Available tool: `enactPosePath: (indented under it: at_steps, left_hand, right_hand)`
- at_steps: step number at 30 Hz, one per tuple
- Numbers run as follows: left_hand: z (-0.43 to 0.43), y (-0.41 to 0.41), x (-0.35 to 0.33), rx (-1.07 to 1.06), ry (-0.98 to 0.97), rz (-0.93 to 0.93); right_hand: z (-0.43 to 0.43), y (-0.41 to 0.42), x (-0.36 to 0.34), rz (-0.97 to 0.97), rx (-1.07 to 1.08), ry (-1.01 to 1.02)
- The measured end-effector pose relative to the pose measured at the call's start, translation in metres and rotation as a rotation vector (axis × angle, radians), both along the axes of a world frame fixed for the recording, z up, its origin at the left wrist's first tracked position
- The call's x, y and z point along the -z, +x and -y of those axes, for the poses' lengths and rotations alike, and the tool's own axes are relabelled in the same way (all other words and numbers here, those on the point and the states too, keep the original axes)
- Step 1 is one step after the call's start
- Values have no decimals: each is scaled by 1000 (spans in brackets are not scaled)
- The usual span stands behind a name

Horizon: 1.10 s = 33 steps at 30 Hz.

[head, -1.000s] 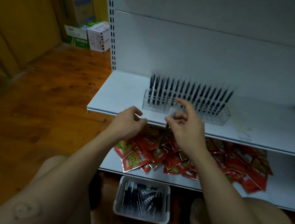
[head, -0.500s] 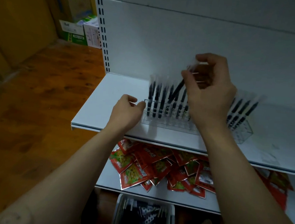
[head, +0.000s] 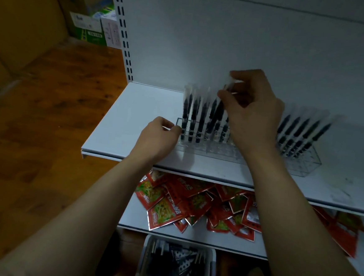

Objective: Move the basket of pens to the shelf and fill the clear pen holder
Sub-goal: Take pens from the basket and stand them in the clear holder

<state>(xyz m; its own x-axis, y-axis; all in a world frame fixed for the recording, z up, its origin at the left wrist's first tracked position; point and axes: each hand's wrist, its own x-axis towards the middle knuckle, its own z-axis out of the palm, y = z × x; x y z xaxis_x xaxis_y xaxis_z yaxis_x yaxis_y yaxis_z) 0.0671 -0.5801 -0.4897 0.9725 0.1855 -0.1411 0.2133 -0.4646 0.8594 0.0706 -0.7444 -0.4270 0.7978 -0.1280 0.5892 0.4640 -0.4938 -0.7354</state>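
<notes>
The right hand [head: 252,113], pinching a black pen [head: 216,113], hides much of the clear pen holder [head: 305,166]. The left hand [head: 157,136] grips its corner; the basket [head: 145,252] is cropped.

Top shelf [head: 130,120] has the holder [head: 303,167] under the right grip [head: 252,113]; lower shelf [head: 135,217] below holds red packets [head: 184,203], basket [head: 211,271] sits on the floor [head: 59,106].

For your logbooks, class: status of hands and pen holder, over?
Left hand grips clear pen holder at left corner. Right hand pinches pen, tilted over the rows. Basket on floor; nothing blocking.
</notes>
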Motion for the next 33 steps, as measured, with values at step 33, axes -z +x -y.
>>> enactPosePath:
  at_steps: [33]
  left_hand:
    - [23,-151,64,235,189,-91]
  right_hand:
    - [35,-139,106,-824,-210,-509]
